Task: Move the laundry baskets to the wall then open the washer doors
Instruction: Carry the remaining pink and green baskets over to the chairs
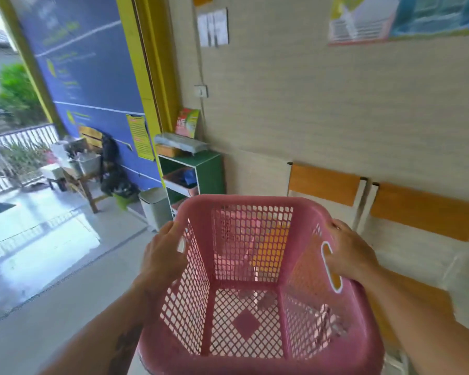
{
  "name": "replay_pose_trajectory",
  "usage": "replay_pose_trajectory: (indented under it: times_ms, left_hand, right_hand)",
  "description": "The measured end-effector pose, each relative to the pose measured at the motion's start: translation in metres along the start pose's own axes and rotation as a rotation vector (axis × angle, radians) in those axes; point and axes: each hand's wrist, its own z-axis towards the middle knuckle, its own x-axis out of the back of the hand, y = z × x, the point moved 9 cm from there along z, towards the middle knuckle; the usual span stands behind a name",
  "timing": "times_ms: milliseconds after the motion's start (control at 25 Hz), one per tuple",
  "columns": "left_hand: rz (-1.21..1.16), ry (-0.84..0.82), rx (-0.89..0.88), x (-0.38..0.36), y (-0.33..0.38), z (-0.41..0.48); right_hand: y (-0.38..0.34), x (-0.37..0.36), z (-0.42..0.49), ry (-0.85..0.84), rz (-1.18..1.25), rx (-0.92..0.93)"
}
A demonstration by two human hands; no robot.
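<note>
A: Where's the pink basket (255,280) held?

B: Up in front of the wall (322,117), by the chairs (423,209). Each side rim is clamped by left hand (164,255) and right hand (348,253).

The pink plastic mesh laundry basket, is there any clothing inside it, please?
No, the pink plastic mesh laundry basket is empty; floor shows through its base.

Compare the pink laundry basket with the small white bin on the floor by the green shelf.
The pink laundry basket has perforated lattice walls and an open top; the white bin is solid-sided and lidded. The basket is carried, the left hand and right hand gripping opposite rims; the bin stands untouched on the floor. Both are roughly boxy containers.
</note>
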Motion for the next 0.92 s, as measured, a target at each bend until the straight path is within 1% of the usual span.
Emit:
replay_pose_trajectory:
  times_ms: [120, 240, 320, 480, 680, 920]
  left_hand:
    - [0.064, -0.003, 0.029, -0.010, -0.035, 0.069]
    - [0.094, 0.030, 0.036, -0.018, -0.051, 0.145]
    - [0.104, 0.056, 0.025, -0.021, -0.057, 0.191]
    - [0.115, 0.047, 0.027, -0.037, -0.085, 0.279]
    - [0.135, 0.055, -0.098, -0.079, -0.127, 0.390]
    - [0.004, -0.010, -0.224, -0.143, -0.171, 0.491]
  right_hand:
    - [-0.025, -0.030, 0.082, 0.003, 0.000, 0.063]
    - [-0.036, -0.050, 0.163, 0.002, 0.009, 0.083]
    - [-0.042, -0.057, 0.209, -0.007, 0.016, 0.071]
    - [-0.058, -0.073, 0.288, -0.001, 0.039, 0.045]
    - [-0.068, -0.112, 0.363, 0.025, 0.070, -0.069]
    - [-0.087, -0.159, 0.421, 0.041, -0.017, -0.192]
